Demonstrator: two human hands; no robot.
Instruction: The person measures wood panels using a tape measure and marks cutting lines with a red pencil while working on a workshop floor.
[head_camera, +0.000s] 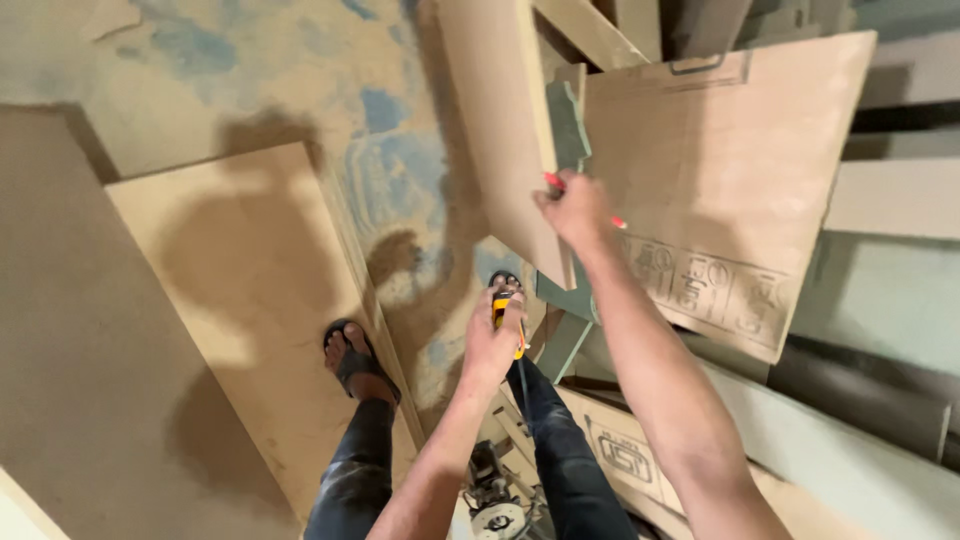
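Right hand closed on a red pencil, pressed to the edge of a tan board standing tilted among stacked panels. Left hand gripping a yellow tape measure, held lower, near the board's bottom corner. I see both sandalled feet on dusty floor, the left one on a flat sheet.

Dusty blue-stained floor; brown boards lying flat; stacked panels right.
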